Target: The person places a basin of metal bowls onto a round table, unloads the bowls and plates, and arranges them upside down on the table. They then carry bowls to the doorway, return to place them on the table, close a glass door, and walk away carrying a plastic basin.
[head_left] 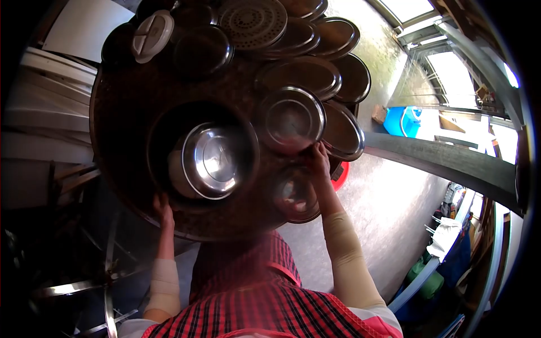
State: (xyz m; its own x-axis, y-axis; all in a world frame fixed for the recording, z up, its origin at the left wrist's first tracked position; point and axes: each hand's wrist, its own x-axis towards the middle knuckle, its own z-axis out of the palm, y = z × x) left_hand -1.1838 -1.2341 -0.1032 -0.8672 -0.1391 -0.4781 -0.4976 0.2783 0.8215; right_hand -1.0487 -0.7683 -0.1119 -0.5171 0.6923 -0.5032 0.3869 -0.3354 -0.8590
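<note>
On a round dark table (pixel 118 135) stands a wide dark basin (pixel 160 127), with a shiny steel bowl (pixel 213 161) inside it and something pale beside the bowl. My left hand (pixel 163 209) is at the basin's lower left edge; its fingers are dim, so their grip is unclear. My right hand (pixel 320 160) has its fingers closed at the lower rim of a round steel plate (pixel 293 120). Below that plate, left of my right forearm, another steel dish (pixel 296 197) sits near the table edge.
Several metal plates (pixel 335 38) overlap along the table's far right side. A perforated disc (pixel 252 22) and a white lid (pixel 153 36) lie at the far side. A red object (pixel 340 176) shows beyond the right edge; a blue container (pixel 402 121) stands farther right.
</note>
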